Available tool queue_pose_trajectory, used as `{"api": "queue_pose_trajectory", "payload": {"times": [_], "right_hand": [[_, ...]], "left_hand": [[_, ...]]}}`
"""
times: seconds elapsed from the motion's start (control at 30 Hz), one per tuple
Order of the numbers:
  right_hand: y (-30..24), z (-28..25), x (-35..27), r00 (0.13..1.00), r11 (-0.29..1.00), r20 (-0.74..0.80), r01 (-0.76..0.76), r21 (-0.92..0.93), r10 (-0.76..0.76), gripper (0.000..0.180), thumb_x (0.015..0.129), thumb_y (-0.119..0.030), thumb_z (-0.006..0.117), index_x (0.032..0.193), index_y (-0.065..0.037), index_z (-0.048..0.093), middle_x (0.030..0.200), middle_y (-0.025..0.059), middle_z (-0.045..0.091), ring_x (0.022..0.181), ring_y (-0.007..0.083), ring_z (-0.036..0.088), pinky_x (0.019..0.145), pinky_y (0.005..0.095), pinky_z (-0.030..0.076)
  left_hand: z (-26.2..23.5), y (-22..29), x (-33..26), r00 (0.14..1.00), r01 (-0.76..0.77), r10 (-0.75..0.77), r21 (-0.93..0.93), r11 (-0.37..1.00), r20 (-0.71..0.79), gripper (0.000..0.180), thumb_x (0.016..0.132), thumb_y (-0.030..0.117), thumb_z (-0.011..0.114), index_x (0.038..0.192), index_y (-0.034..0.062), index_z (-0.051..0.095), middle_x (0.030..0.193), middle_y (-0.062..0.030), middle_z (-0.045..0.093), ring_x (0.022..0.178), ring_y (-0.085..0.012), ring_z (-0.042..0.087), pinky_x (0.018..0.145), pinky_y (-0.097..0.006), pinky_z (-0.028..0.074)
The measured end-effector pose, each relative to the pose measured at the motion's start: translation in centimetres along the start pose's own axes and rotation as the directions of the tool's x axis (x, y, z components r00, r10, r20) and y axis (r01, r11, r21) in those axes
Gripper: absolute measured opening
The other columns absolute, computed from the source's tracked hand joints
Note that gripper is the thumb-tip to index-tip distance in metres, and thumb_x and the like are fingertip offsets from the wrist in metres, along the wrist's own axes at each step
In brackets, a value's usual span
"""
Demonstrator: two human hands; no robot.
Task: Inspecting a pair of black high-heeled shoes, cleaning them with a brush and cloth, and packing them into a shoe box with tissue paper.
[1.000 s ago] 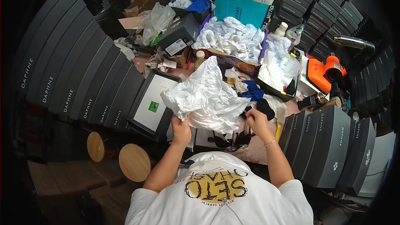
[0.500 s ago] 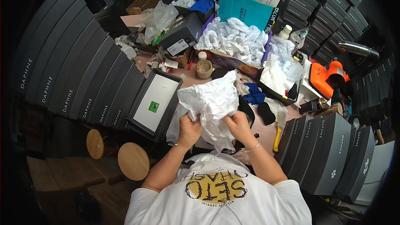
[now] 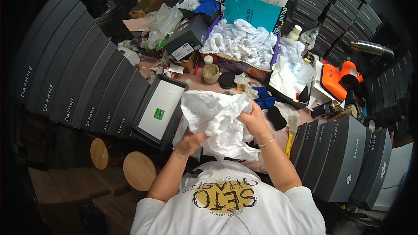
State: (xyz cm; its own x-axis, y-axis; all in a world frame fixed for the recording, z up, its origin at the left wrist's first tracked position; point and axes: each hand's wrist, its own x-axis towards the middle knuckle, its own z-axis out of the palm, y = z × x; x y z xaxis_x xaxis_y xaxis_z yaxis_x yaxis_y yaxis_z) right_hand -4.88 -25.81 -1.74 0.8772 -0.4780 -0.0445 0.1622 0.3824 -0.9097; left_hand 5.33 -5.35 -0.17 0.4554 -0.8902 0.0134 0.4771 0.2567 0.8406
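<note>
Head cam looking straight down: both hands are buried in a big sheet of white tissue paper [image 3: 220,124], held up just over the near edge of a crowded pink worktable [image 3: 198,82]. Left hand [image 3: 189,142] is closed on the lower edge, fingers curled into the folds. Right hand [image 3: 253,121] has the upper right side pinched, fingers wrapped over the crumpled top.

My guess is this stuff weighs basically nothing and has zero stiffness, so it flops wherever it isn't gripped. It's already well creased, and thin paper like that probably tears if you yank two corners apart. I'd hold it by gathered bunches rather than a single edge and keep the pull gentle.

Just left of it sits an open black box lid [image 3: 159,111] with a white inside, and further back a cardboard box full of more crumpled white paper [image 3: 241,43].
</note>
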Motion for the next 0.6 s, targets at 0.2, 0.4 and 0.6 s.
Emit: {"api": "queue_pose_trajectory", "payload": {"times": [0.2, 0.4, 0.6], "right_hand": [[-1.0, -0.5, -1.8, 0.961, 0.995, 0.260, 0.074, 0.070, -0.090, 0.041, 0.085, -0.024, 0.066, 0.118, -0.003, 0.052, 0.094, 0.0051, 0.060, 0.085, 0.0124, 0.059, 0.075, 0.0273, 0.048], [-3.2, -1.0, -2.7, 0.960, 0.999, 0.279, -0.004, -0.039, 0.014, 0.081, 0.083, -0.025, 0.070, 0.142, 0.001, 0.021, 0.120, 0.0107, 0.051, 0.105, 0.0180, 0.053, 0.085, 0.0327, 0.050], [-6.7, 0.1, -2.7, 0.999, 0.983, -0.044, -0.016, 0.185, 0.024, 0.050, 0.081, -0.002, 0.067, 0.126, -0.003, 0.043, 0.098, 0.0019, 0.059, 0.084, 0.0083, 0.059, 0.070, 0.0223, 0.049]], "left_hand": [[0.9, -2.2, -0.1, 0.949, -0.045, 0.188, 0.483, 0.874, -0.252, 0.053, 0.077, 0.006, 0.072, 0.124, 0.0013, 0.048, 0.116, -0.0095, 0.055, 0.108, -0.0196, 0.052, 0.095, -0.035, 0.041], [0.1, -0.6, -0.4, 0.977, -0.208, 0.128, 0.903, 0.376, 0.172, 0.050, 0.086, 0.016, 0.063, 0.130, 0.0017, 0.045, 0.129, -0.0131, 0.051, 0.119, -0.0281, 0.049, 0.101, -0.036, 0.037], [1.5, 1.8, 1.4, 0.949, -0.214, 0.301, 0.901, 0.377, 0.099, 0.042, 0.080, 0.009, 0.065, 0.120, 0.0003, 0.055, 0.116, -0.0171, 0.059, 0.109, -0.0332, 0.057, 0.094, -0.037, 0.044]]}}
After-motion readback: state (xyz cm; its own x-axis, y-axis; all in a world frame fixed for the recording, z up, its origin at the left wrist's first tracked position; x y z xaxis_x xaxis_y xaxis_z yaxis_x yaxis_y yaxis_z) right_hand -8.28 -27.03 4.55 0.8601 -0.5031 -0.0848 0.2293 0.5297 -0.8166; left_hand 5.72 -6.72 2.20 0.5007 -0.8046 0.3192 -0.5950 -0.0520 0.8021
